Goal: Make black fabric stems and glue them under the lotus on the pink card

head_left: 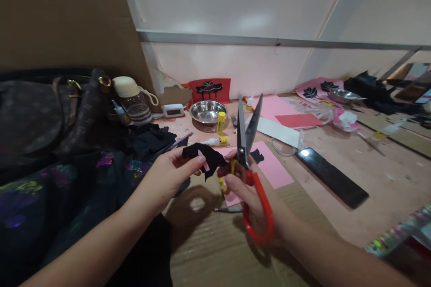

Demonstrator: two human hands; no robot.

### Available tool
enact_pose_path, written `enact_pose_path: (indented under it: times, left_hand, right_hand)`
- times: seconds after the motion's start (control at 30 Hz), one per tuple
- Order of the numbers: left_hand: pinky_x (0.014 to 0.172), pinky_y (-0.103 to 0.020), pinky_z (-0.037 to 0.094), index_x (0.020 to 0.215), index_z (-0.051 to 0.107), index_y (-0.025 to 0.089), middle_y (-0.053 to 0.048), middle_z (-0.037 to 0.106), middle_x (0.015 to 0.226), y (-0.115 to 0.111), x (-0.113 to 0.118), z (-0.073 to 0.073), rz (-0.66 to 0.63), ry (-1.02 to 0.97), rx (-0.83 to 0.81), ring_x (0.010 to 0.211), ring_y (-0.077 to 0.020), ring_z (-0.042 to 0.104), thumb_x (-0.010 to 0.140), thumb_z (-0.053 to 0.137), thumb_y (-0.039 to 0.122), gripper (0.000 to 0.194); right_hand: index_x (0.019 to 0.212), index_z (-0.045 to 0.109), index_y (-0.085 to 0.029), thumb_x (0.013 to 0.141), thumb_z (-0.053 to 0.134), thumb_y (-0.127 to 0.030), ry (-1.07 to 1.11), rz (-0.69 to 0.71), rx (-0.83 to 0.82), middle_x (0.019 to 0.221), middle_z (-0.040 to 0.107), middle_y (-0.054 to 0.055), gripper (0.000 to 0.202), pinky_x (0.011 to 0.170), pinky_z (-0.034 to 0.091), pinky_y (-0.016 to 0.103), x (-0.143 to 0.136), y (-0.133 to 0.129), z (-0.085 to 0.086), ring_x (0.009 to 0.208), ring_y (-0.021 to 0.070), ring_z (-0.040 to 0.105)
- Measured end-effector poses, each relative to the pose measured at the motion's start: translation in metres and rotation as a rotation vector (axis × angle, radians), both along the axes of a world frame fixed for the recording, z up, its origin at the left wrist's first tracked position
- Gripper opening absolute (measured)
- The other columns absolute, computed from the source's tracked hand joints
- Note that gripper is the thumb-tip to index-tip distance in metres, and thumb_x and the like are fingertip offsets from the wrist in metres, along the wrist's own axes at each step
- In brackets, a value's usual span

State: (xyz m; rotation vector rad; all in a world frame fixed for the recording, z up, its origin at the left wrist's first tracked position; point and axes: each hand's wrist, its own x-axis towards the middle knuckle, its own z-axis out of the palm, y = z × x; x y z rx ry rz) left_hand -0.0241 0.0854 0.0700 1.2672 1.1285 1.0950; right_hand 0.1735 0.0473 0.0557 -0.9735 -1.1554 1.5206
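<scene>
My left hand (168, 175) pinches a ragged piece of black cloth (215, 158) between thumb and fingers, with a small pink bit (204, 162) against it. My right hand (251, 188) is closed on red-handled scissors (264, 208), whose parted blades point upward. Its fingertips are close to the right end of the cloth; whether they grip it I cannot tell. Something yellow (222, 184) shows by the right fingers, its kind unclear. Below lie pink paper (276, 168) with a black cutout (257, 156) on it, and a thin dark tool (229, 210) on cardboard (202, 242).
Behind stand a steel bowl (208, 113), a glue stick (220, 122), a glue bottle (217, 141) and a decorated red card (212, 91). A phone (332, 177) lies right. Left are a bottle (134, 103), a bag (33, 116) and black cloth scraps (148, 143).
</scene>
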Motion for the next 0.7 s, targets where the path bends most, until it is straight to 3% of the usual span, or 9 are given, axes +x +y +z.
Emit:
enact_pose_path:
  times: [0.1,0.2,0.3,0.4,0.5,0.7]
  left_hand:
    - [0.070,-0.028,0.052,0.077,0.076,0.019,-0.003,0.075,0.076,0.006,-0.019,0.016,0.089,-0.033,0.077,0.073,-0.0180,0.066,0.076,0.085,0.046,0.029]
    - [0.068,-0.027,0.053,0.080,0.077,0.018,-0.003,0.075,0.077,0.009,-0.036,0.031,0.170,-0.115,0.128,0.072,-0.0178,0.067,0.072,0.088,0.046,0.030]
    - [0.067,-0.026,0.054,0.077,0.077,0.019,-0.002,0.074,0.075,0.010,-0.045,0.042,0.254,-0.131,0.185,0.069,-0.0167,0.065,0.070,0.090,0.043,0.028]
    - [0.067,-0.025,0.055,0.073,0.075,0.020,-0.001,0.073,0.073,0.010,-0.048,0.048,0.274,-0.145,0.188,0.070,-0.0164,0.066,0.071,0.088,0.040,0.024]
    - [0.066,-0.026,0.055,0.075,0.076,0.020,-0.001,0.074,0.073,0.008,-0.047,0.048,0.281,-0.131,0.211,0.069,-0.0169,0.066,0.070,0.088,0.038,0.022]
    - [0.080,-0.031,0.059,0.071,0.076,0.023,-0.002,0.079,0.081,0.002,-0.042,0.046,0.241,-0.046,0.277,0.082,-0.0219,0.074,0.078,0.082,0.037,0.017]
  right_hand:
    - [0.114,0.057,-0.025,0.087,0.075,-0.059,0.038,0.065,-0.011,0.094,0.060,0.003,0.047,0.067,0.048,0.027,0.002,-0.003,0.000,0.078,0.0157,0.057]
    - [0.106,0.055,-0.023,0.078,0.069,-0.080,0.251,0.370,-0.097,0.070,0.051,-0.005,0.065,0.050,0.040,0.021,-0.004,-0.004,-0.016,0.053,0.0083,0.040]
    - [0.098,0.054,-0.023,0.075,0.070,-0.083,0.299,0.639,-0.226,0.061,0.048,-0.006,0.066,0.041,0.031,0.018,-0.014,-0.007,-0.038,0.044,0.0069,0.036]
    - [0.096,0.056,-0.021,0.072,0.071,-0.084,0.209,0.589,-0.214,0.060,0.046,-0.007,0.068,0.042,0.029,0.018,-0.021,-0.015,-0.052,0.045,0.0063,0.037]
    - [0.099,0.057,-0.020,0.066,0.069,-0.089,0.138,0.544,-0.160,0.060,0.044,-0.007,0.077,0.043,0.028,0.018,-0.019,-0.021,-0.053,0.047,0.0061,0.035]
    - [0.112,0.060,-0.025,0.080,0.067,-0.080,-0.013,0.600,-0.133,0.068,0.044,-0.004,0.064,0.051,0.033,0.024,-0.002,-0.022,-0.019,0.054,0.0106,0.038]
